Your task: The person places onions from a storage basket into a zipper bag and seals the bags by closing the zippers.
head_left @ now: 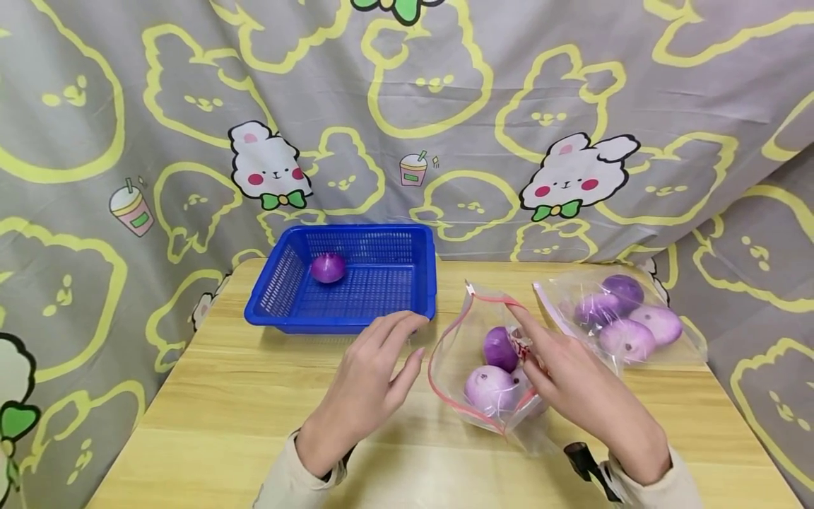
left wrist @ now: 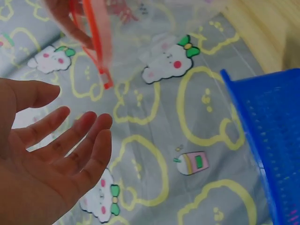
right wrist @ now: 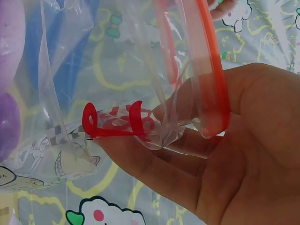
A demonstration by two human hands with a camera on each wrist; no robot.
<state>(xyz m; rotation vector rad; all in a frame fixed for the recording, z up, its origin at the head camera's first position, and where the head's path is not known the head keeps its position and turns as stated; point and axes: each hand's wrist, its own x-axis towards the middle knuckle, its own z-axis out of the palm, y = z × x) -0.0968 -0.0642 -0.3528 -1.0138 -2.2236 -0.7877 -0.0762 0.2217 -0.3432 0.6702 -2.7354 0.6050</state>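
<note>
In the head view my right hand pinches the side of a clear zip bag with a red-edged mouth standing open. Purple onions lie inside it. The right wrist view shows the thumb and fingers gripping the bag's plastic by its red print. My left hand hovers between the bag and a blue basket, fingers spread and gently bent, holding nothing. One purple onion sits in the basket's back left part. In the left wrist view the left palm shows bare.
A second clear bag with several purple onions lies at the table's right. The wooden table meets a patterned grey curtain behind. A black strap piece shows by the right wrist.
</note>
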